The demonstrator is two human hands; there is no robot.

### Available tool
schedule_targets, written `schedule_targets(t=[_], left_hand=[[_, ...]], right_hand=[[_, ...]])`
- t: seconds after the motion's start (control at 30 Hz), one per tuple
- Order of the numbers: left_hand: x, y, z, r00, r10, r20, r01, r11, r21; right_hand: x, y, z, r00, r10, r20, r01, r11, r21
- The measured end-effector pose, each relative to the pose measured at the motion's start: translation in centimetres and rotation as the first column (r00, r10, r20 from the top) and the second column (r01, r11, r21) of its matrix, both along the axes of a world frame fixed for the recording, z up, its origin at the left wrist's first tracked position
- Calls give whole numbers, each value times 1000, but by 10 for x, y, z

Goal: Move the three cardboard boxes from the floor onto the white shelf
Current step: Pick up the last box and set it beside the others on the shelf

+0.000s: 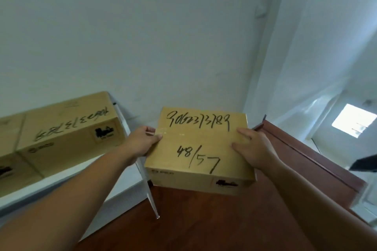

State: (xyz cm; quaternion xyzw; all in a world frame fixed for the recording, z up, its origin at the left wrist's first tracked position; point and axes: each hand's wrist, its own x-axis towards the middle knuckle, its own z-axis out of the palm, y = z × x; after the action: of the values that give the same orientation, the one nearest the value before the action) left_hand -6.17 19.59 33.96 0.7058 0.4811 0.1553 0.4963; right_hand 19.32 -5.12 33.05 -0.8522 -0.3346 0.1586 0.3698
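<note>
I hold a tan cardboard box (201, 150) with "48/57" and a long number handwritten on its top. My left hand (142, 140) grips its left side and my right hand (253, 149) its right side, thumbs on the lid. The box is in the air to the right of the white shelf (122, 191), its left edge near the shelf's corner post. A second cardboard box (67, 136) with upside-down handwriting sits on the shelf board at the left. Another box (9, 149) stands beside it at the frame's left edge, partly cut off.
A white wall (163, 36) rises behind the shelf. The brown wooden floor (204, 220) lies below the held box. A thin metal shelf post (150, 193) stands at the shelf's right corner. A reddish-brown door (302, 161) and a bright doorway are at the right.
</note>
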Motion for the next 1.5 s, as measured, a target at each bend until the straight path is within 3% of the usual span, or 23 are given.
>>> schedule_targets(t=[0.33, 0.63, 1.07, 1.5], left_hand=[[-149, 9, 146, 968, 203, 147, -219, 971, 101], [-365, 31, 217, 824, 467, 321, -521, 847, 105], [-663, 74, 231, 668, 686, 288, -737, 664, 128], [-799, 132, 193, 551, 809, 206, -834, 542, 103]], right_hand=[[-96, 82, 151, 964, 241, 112, -259, 946, 193], [-276, 192, 227, 857, 465, 222, -513, 811, 280], [-571, 334, 228, 674, 709, 208, -737, 626, 253], [-720, 430, 176, 539, 826, 166, -839, 509, 192]])
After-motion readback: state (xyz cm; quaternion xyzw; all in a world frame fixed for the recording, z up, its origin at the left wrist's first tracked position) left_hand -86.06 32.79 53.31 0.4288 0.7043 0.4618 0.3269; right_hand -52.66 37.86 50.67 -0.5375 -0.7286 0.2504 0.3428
